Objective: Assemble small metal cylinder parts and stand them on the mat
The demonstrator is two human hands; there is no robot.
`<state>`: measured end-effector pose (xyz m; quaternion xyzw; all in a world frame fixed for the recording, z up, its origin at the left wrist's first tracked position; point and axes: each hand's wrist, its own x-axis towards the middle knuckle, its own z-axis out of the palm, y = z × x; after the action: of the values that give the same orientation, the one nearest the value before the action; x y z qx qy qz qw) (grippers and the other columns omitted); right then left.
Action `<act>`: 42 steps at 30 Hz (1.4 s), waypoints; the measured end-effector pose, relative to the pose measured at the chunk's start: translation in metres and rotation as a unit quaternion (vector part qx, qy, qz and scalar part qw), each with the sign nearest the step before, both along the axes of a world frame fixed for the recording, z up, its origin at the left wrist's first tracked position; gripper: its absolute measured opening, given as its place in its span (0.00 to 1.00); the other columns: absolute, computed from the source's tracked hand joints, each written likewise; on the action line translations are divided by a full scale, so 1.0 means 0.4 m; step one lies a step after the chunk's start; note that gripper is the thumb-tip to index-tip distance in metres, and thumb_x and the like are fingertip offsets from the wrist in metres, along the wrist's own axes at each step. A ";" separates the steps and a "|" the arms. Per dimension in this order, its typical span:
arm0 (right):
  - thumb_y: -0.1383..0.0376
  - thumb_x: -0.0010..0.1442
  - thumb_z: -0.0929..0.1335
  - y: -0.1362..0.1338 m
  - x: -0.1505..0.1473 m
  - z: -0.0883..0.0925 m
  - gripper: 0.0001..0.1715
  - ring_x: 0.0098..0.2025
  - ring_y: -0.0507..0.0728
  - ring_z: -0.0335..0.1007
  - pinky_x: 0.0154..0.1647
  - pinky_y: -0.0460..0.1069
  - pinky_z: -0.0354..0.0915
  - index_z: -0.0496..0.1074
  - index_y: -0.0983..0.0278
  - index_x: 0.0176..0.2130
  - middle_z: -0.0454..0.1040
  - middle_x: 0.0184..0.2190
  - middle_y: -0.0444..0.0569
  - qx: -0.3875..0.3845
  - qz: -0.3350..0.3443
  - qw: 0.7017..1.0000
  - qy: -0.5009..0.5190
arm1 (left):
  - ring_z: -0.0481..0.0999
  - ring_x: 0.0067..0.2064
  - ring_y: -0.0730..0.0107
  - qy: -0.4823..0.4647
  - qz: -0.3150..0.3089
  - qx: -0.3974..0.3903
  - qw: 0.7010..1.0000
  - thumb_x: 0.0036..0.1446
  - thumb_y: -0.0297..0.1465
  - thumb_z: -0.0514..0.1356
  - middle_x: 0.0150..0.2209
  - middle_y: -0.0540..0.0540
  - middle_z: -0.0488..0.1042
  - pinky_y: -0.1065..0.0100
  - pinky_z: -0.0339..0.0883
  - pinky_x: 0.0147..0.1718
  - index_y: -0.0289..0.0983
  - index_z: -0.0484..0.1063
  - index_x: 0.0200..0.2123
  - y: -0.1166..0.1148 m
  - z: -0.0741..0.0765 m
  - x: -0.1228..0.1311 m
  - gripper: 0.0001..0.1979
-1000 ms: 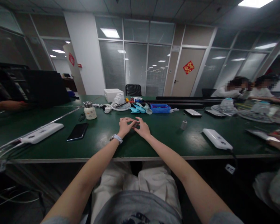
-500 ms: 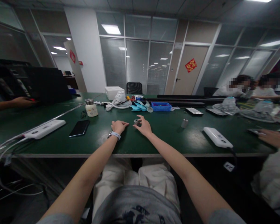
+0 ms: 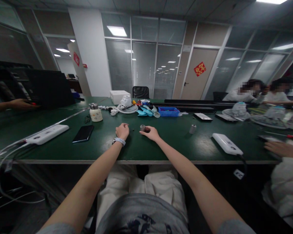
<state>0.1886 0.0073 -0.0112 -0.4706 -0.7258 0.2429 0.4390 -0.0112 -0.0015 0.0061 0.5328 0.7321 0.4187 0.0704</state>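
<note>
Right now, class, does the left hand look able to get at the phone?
Probably yes: nothing visible stands between the left hand and the phone, and the bottle sits farther back, off that path. Whether that hand holds something small, I can't tell.

No text is legible with certainty. Red diamond sign point(image 3: 200, 69) on the beige door point(image 3: 193, 86): gold characters, unreadable. White tag point(image 3: 238, 174) on the dark cable point(image 3: 244, 162): dark characters, blurred.
</note>
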 end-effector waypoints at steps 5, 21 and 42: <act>0.51 0.46 0.75 -0.005 0.003 0.005 0.25 0.41 0.58 0.75 0.43 0.52 0.69 0.76 0.62 0.41 0.79 0.38 0.50 0.001 -0.005 1.000 -0.008 | 0.73 0.46 0.56 0.000 -0.012 0.001 1.000 0.59 0.32 0.50 0.41 0.43 0.79 0.61 0.63 0.44 0.43 0.77 0.40 0.002 -0.003 0.000 0.16; 0.51 0.42 0.76 0.007 -0.003 0.007 0.28 0.38 0.58 0.76 0.39 0.49 0.70 0.77 0.65 0.40 0.79 0.35 0.52 -0.021 -0.024 0.998 0.046 | 0.75 0.44 0.59 0.011 -0.009 -0.014 1.000 0.58 0.32 0.51 0.41 0.44 0.80 0.64 0.65 0.42 0.43 0.78 0.37 0.012 -0.008 0.003 0.14; 0.61 0.40 0.78 -0.015 0.020 0.042 0.25 0.39 0.55 0.75 0.45 0.48 0.69 0.77 0.68 0.39 0.79 0.37 0.51 -0.112 0.031 0.940 0.322 | 0.76 0.42 0.59 0.001 -0.017 -0.019 1.000 0.57 0.34 0.52 0.40 0.45 0.80 0.65 0.66 0.40 0.43 0.77 0.36 0.021 -0.013 0.001 0.13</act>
<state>0.1966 0.0012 0.0057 -0.3908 -0.5277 0.4745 0.5863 -0.0108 0.0069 0.0011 0.5441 0.7309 0.4026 0.0871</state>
